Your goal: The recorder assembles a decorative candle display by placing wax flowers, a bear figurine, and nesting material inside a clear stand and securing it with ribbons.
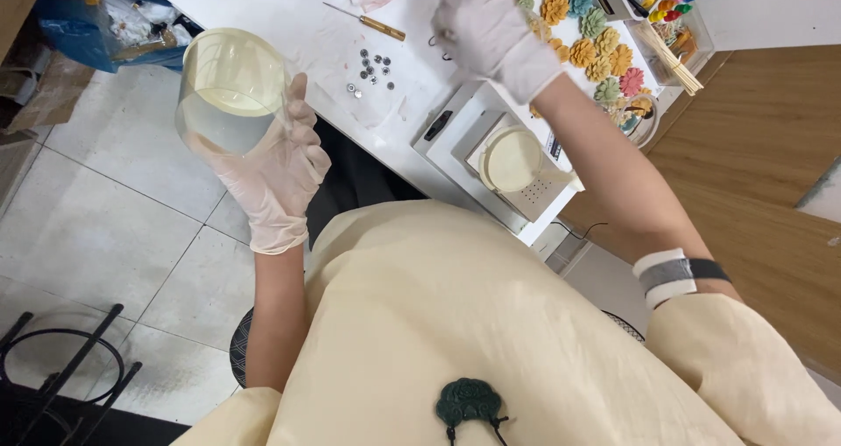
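Nearest the camera, a dark green carved pendant (pixel 469 402) hangs on the cream garment, its cord running out of view at the lower edge. The gloved left hand (pixel 276 170) is raised off the tabletop over the tiled floor, its fingers wrapped around the side of a clear plastic cup (pixel 229 88) that holds a pale, cloudy liquid; the fingers behind the cup cannot be seen. On the right forearm sits a grey and white wristband (pixel 670 275). At the near edge of the white tabletop (pixel 289 8) stands a white scale (pixel 491 152), and on its pan rests a small round dish (pixel 511 159) with cream-coloured contents; the scale's near corner is hidden by the forearm. Further in, a scatter of small metal pieces (pixel 372 67) lies on a stained patch, with a wooden-handled tool (pixel 368 22) beyond them. The gloved right hand (pixel 482 25) reaches over the middle of the tabletop, fingers curled downward; something small and dark shows at its fingertips, but whether it grips this cannot be told, since the back of the hand covers it. Toward the far right edge lie moulded flowers (pixel 591 47) in orange, teal, green and pink, partly cut off at the top, beside a bundle of thin wooden sticks (pixel 670 60).
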